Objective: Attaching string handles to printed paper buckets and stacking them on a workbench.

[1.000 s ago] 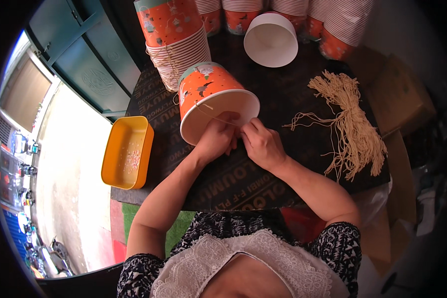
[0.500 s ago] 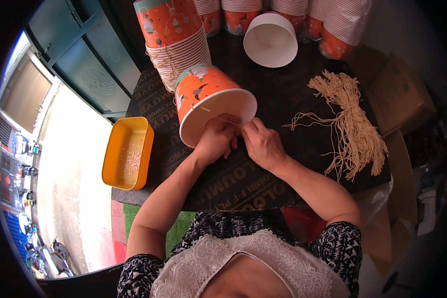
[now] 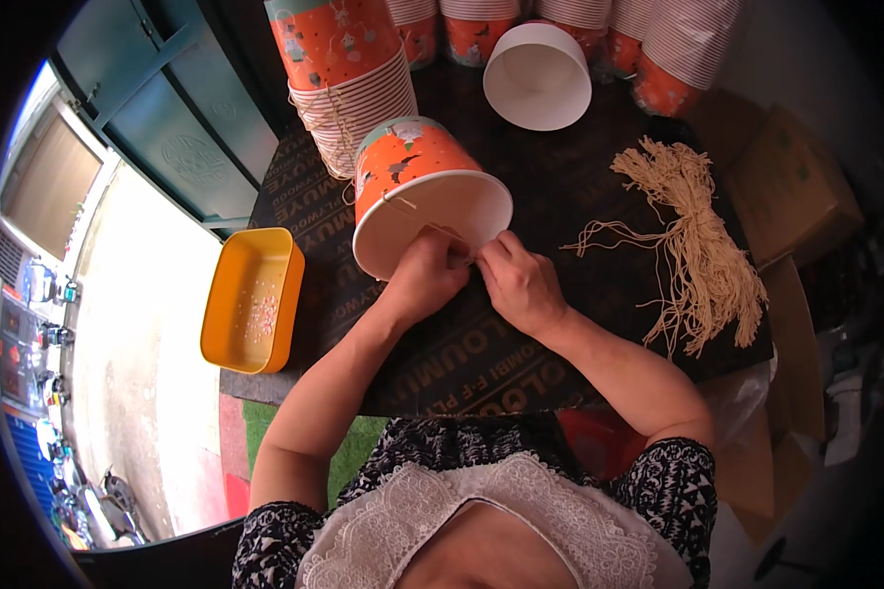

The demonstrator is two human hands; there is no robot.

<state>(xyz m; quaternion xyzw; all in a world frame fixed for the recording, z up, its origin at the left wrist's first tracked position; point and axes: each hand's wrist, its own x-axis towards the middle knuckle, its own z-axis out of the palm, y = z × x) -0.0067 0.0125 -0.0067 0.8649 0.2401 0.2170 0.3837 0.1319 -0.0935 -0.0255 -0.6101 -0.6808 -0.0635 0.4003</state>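
Observation:
An orange paper bucket (image 3: 417, 162) with a green band and a white rim lies tilted on the dark table, its open mouth toward me. A thin beige cord (image 3: 400, 202) passes through its wall near the upper rim. My left hand (image 3: 428, 277) is closed at the mouth of the bucket, fingertips partly inside, with a strand of the cord running across them. Pinched at the rim's lower right is my right hand (image 3: 523, 288), its fingertips close to the left ones on the cord's end. The exact grip between the fingertips is too small to see.
A bundle of beige cords (image 3: 702, 245) lies at the right. At the left stands a yellow tub (image 3: 287, 324) with small pale bits inside. Behind are a tall stack of orange buckets (image 3: 354, 108), a white-lined bucket (image 3: 537, 79) and more wrapped stacks. Cardboard boxes (image 3: 791, 182) stand beyond the table.
The bucket has tipped slightly and its mouth has shifted a little up and right. My left hand's fingers have drawn together; my right hand stays nearly in place.

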